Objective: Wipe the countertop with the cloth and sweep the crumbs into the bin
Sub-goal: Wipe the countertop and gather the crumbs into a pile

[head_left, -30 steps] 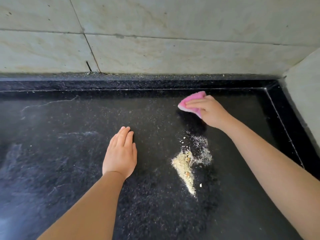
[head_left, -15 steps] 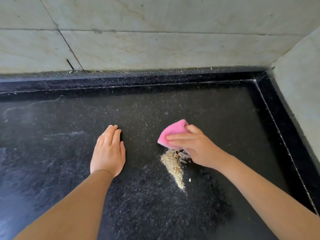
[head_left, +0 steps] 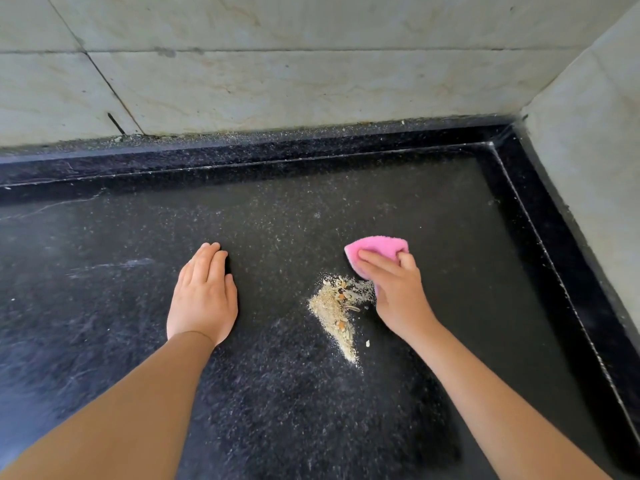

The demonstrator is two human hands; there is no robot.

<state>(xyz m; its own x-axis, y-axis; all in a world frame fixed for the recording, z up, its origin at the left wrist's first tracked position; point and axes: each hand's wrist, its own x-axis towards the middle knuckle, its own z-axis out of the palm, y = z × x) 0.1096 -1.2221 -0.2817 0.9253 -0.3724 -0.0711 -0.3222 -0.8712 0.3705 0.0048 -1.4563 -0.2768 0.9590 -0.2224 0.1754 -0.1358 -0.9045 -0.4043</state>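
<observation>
On the black countertop (head_left: 104, 341) a tan heap of crumbs (head_left: 337, 311) lies between the hands. The left hand (head_left: 204, 299) rests flat, fingers straight and together. The right hand (head_left: 398, 296) grips the pink cloth (head_left: 375, 247), touching the heap's far right edge. Beyond, pale wall tiles (head_left: 277, 88)

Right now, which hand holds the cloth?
The right hand grips the pink cloth beside the crumbs; the left hand lies flat, empty.
</observation>
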